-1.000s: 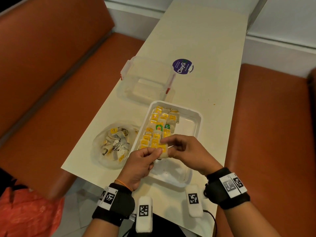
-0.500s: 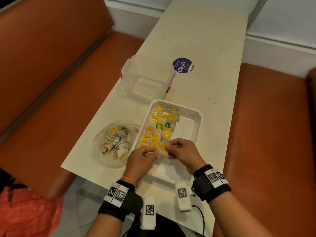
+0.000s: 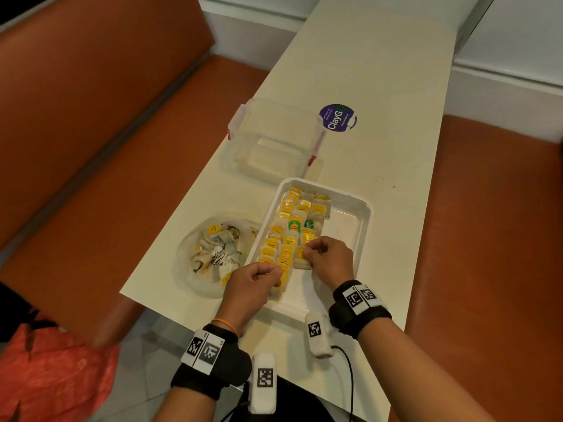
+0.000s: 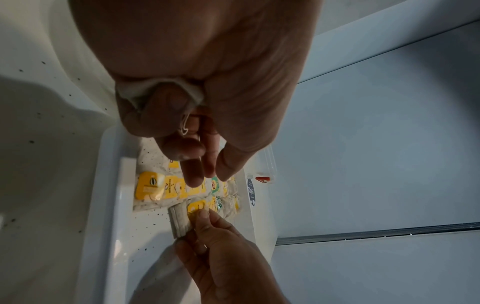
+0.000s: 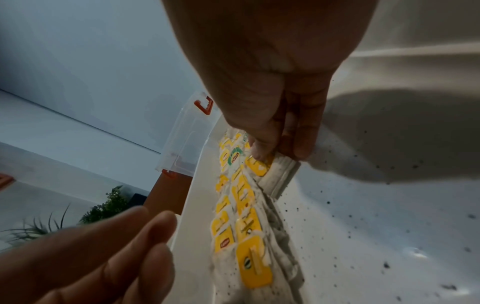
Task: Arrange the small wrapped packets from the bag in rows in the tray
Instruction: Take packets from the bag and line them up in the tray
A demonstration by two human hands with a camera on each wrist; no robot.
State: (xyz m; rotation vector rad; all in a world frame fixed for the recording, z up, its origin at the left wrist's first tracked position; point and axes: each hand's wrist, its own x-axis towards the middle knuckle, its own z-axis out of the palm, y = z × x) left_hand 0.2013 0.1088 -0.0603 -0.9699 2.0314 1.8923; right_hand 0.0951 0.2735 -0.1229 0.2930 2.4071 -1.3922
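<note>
The white tray (image 3: 342, 228) holds rows of small wrapped packets (image 3: 288, 236), most with yellow tags. My right hand (image 3: 307, 254) pinches one yellow-tagged packet (image 5: 276, 171) at the near end of the right-hand row, low over the tray floor. My left hand (image 3: 274, 274) hovers over the tray's near left part with its fingers curled. The left wrist view shows a pale packet (image 4: 124, 93) tucked in its curled fingers. The clear bag (image 3: 213, 254) of loose packets lies left of the tray.
An open clear plastic box (image 3: 271, 141) with red clips stands just beyond the tray. A purple round sticker (image 3: 338, 117) is on the cream table (image 3: 380, 86). Orange bench seats (image 3: 487, 239) flank the table. Two tagged white devices lie at the near edge.
Both hands were holding one packet above the tray. The right hand has lowered it to the near end of the right-hand row, and the left hand has let go and drawn slightly left.
</note>
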